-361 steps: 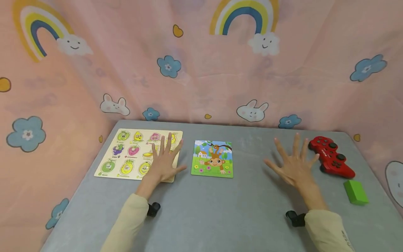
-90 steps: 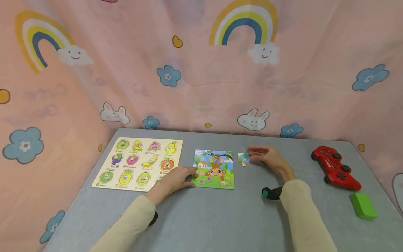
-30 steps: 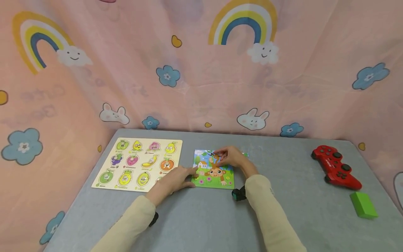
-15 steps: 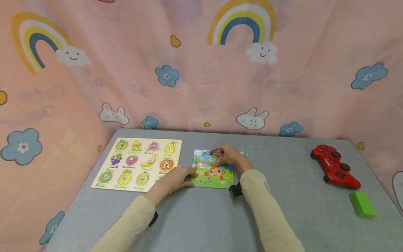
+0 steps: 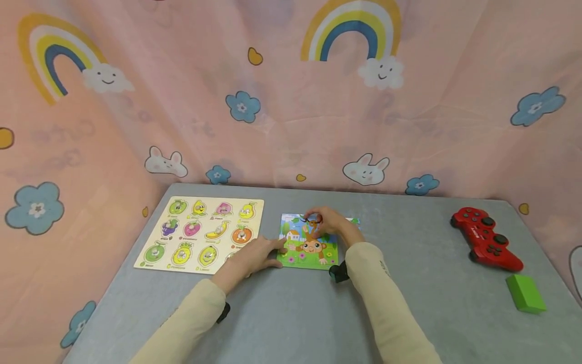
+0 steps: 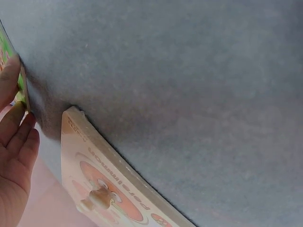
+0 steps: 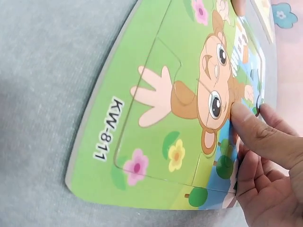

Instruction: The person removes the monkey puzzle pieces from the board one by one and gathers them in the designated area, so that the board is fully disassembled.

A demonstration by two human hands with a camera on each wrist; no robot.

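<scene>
The monkey jigsaw puzzle (image 5: 300,259) lies flat in a tray at the table's middle; the right wrist view shows its green corner marked KW-811 close up. My left hand (image 5: 254,256) rests against its left edge, index finger over the rim and thumb at the lower corner. Over the upper middle, my right hand (image 5: 331,221) pinches at a puzzle piece by the monkey's body, thumb (image 7: 251,125) on the near side and curled fingers opposite. The hand hides most of that piece. A loose puzzle piece (image 5: 354,221) lies right of the puzzle, largely covered by the right wrist.
Left of the puzzle lies a wooden fruit knob board (image 5: 154,237), its near corner by the left hand. A red game controller (image 5: 485,237) and a green block (image 5: 526,293) lie on the grey table (image 5: 282,318) at right. A pink printed curtain (image 5: 291,136) hangs behind.
From both hands spread above the table, the left has come to the puzzle's edge. The right has gone from the loose piece to the puzzle's upper middle, and has barely moved in the last second.
</scene>
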